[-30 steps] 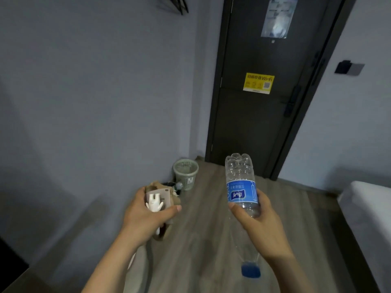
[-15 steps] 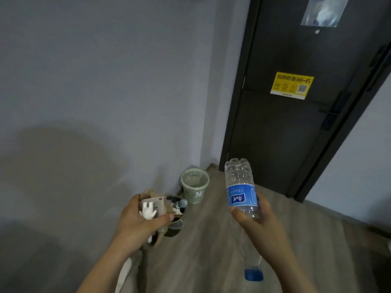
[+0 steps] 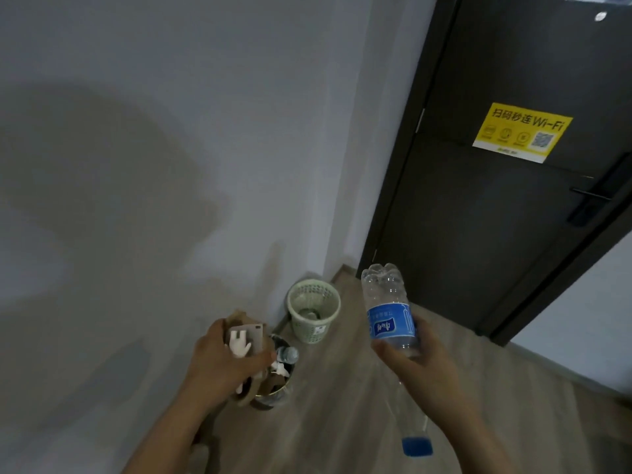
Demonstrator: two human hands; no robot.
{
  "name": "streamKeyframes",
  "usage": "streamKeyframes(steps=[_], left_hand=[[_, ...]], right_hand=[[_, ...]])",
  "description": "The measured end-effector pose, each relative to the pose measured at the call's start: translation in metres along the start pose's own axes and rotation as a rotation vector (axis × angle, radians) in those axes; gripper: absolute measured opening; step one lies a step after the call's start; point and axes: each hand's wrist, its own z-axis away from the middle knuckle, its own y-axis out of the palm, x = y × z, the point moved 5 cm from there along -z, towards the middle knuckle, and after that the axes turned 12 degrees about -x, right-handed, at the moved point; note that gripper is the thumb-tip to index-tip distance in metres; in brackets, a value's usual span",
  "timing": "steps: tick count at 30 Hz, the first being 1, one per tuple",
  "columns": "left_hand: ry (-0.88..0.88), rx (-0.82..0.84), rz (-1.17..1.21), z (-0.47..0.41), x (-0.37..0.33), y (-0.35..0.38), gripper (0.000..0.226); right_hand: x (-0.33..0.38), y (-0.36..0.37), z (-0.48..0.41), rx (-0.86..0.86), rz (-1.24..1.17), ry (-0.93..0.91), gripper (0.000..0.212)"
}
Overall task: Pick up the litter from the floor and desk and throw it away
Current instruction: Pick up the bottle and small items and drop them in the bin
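My left hand point(image 3: 219, 364) grips a bundle of litter point(image 3: 247, 342): brown cardboard or paper with a white plastic piece against it. It is held just above a dark bin point(image 3: 275, 393) that holds a bottle and other rubbish. My right hand point(image 3: 420, 371) grips a clear plastic water bottle point(image 3: 390, 313) with a blue label, held upside down so its blue cap point(image 3: 417, 446) points at the floor. A pale green mesh wastebasket point(image 3: 313, 311) stands on the floor in the corner, between the two hands and farther off.
A grey wall point(image 3: 154, 165) runs along the left. A dark door point(image 3: 513, 200) with a yellow Wi-Fi sticker point(image 3: 521, 133) and a black handle point(image 3: 595, 196) is at the right. The floor point(image 3: 342, 422) is grey wood planks.
The view has come closer to the corner and turned left; the bed is out of sight. The baskets and the door look larger. Both hands keep their holds.
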Motion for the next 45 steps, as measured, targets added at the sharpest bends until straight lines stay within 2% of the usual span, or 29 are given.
streamKeyframes(steps=[5, 13, 20, 23, 25, 28, 30, 36, 39, 42, 45], left_hand=[[-0.075, 0.036, -0.054, -0.078, 0.008, 0.020, 0.090], [-0.169, -0.001, -0.074, -0.132, 0.018, 0.052, 0.067], [-0.242, -0.070, -0.099, -0.171, 0.016, 0.093, 0.067], [-0.271, -0.103, -0.139, -0.190, 0.013, 0.121, 0.066], [-0.302, -0.105, -0.187, -0.203, 0.014, 0.144, 0.072], [-0.354, -0.121, -0.272, -0.220, 0.027, 0.176, 0.081], [-0.380, -0.121, -0.307, -0.231, 0.042, 0.196, 0.084], [-0.504, -0.092, -0.377, -0.260, 0.120, 0.252, 0.076], [-0.545, -0.085, -0.416, -0.272, 0.168, 0.280, 0.084], [-0.582, -0.058, -0.438, -0.280, 0.218, 0.306, 0.094], [-0.593, -0.055, -0.461, -0.287, 0.265, 0.331, 0.093]], right_hand=[[0.004, 0.046, -0.070, 0.024, 0.024, 0.014, 0.061], [-0.017, 0.106, -0.144, 0.162, 0.064, 0.083, 0.052], [-0.041, 0.143, -0.237, 0.285, 0.046, 0.091, 0.044], [-0.064, 0.160, -0.288, 0.360, 0.091, 0.160, 0.033], [-0.084, 0.172, -0.321, 0.395, 0.127, 0.228, 0.041], [-0.117, 0.197, -0.363, 0.433, 0.185, 0.364, 0.075], [-0.139, 0.215, -0.387, 0.433, 0.224, 0.414, 0.078], [-0.208, 0.278, -0.445, 0.473, 0.361, 0.414, 0.053], [-0.256, 0.318, -0.468, 0.522, 0.433, 0.416, 0.044], [-0.308, 0.360, -0.481, 0.571, 0.484, 0.444, 0.041], [-0.356, 0.400, -0.491, 0.597, 0.520, 0.461, 0.044]])
